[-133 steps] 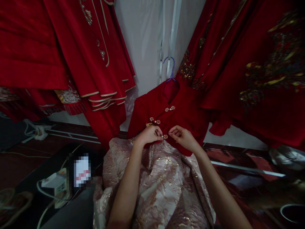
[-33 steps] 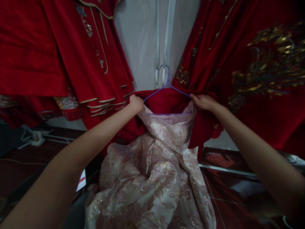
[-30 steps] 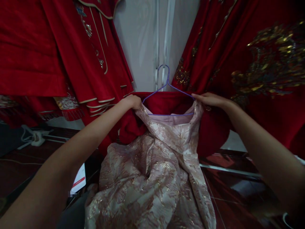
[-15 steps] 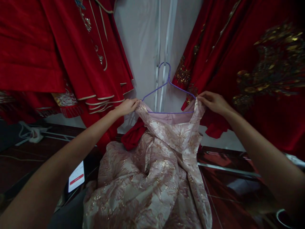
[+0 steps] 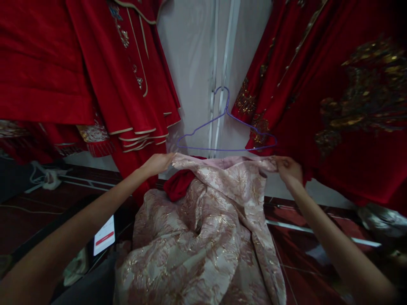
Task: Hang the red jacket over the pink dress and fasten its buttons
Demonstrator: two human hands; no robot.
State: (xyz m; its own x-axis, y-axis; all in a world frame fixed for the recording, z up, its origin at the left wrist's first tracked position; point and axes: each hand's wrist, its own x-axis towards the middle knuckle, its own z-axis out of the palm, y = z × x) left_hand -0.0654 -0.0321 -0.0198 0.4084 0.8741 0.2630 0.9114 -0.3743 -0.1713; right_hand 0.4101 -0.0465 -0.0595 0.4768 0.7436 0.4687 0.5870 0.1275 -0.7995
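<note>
A pale pink brocade skirt (image 5: 206,237) with gold thread spreads over my lap and the floor. My left hand (image 5: 158,163) grips the left end of its waistband, fingers closed on the cloth. My right hand (image 5: 290,169) is closed on the right end of the waistband. Just above the stretched waistband hangs a bare purple wire hanger (image 5: 224,131), with no cloth on it. A small red jacket (image 5: 179,186) lies crumpled behind the skirt, below my left hand.
Red embroidered garments (image 5: 79,67) hang at the left, and more red embroidered garments (image 5: 333,93) at the right, with a white wall (image 5: 193,55) between. A phone (image 5: 104,235) with a lit screen lies at lower left. The floor (image 5: 305,228) is dark red tile with cables at far left.
The red jacket came off the hanger and dropped behind the skirt. Both hands then pulled the skirt's waistband down off the hanger, which now hangs bare.
</note>
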